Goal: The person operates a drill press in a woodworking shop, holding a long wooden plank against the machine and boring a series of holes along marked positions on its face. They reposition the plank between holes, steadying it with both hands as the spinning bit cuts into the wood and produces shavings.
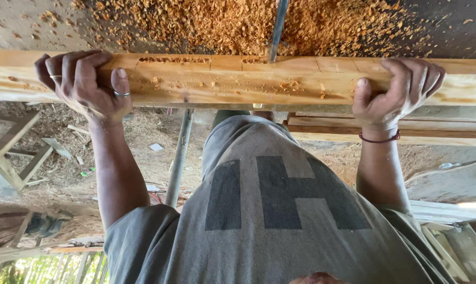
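You've got both hands clamped on the wooden beam (238, 79), left hand (85, 81) near one end, right hand (393, 89) well apart toward the other. The beam lies across in front of you, slots (175, 60) cut along its top, wood shavings (238, 23) piled just beyond.

- You work in soft, even daylight; nothing looks dim.
- The brightest patch sits at the lower left corner, where green foliage (43, 268) is washed out and blurred.
- Your wooden beam (238, 79) is sharply in focus: its grain, pencil lines and loose chips read clearly.
- The sawdust pile (238, 23) behind it glows warm orange, without glare.
- Your left hand (85, 84) and right hand (398, 89) cast only faint shadows on the beam.
- Your grey shirt (269, 210) lies close to the lens and looks stretched.
- Edges bend slightly, wide-angle style.
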`<state>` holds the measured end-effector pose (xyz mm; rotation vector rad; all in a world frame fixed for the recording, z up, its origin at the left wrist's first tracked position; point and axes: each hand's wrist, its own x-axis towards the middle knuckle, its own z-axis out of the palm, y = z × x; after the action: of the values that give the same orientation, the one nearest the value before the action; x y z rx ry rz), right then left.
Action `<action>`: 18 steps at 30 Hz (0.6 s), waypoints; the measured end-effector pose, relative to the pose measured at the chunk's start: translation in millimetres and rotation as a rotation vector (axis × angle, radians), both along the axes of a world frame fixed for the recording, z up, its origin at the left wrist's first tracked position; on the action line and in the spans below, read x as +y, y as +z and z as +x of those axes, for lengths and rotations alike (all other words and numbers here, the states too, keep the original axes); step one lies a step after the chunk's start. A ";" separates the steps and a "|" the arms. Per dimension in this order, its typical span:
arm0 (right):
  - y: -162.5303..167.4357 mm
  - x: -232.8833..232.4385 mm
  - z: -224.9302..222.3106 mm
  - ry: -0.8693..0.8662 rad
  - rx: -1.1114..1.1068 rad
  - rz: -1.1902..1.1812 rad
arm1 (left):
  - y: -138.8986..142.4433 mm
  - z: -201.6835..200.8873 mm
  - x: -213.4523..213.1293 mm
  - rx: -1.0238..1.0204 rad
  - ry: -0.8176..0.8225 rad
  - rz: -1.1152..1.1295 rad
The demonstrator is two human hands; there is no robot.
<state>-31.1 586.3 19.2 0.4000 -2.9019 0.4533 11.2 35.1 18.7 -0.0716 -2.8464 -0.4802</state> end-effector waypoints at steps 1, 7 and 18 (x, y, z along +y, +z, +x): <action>0.0 0.1 0.2 -0.001 -0.008 0.004 | -0.2 -0.4 -0.5 0.007 -0.007 0.003; 4.7 -2.3 -1.8 -0.008 -0.035 -0.003 | 0.2 -6.3 -0.2 0.000 -0.009 -0.015; 6.8 -7.3 -8.1 -0.007 -0.048 -0.011 | 8.3 -22.7 1.3 -0.034 -0.031 0.011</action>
<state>-39.2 579.1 26.1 0.3819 -2.9448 0.4839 -11.6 36.4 27.0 -0.1063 -2.8792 -0.5074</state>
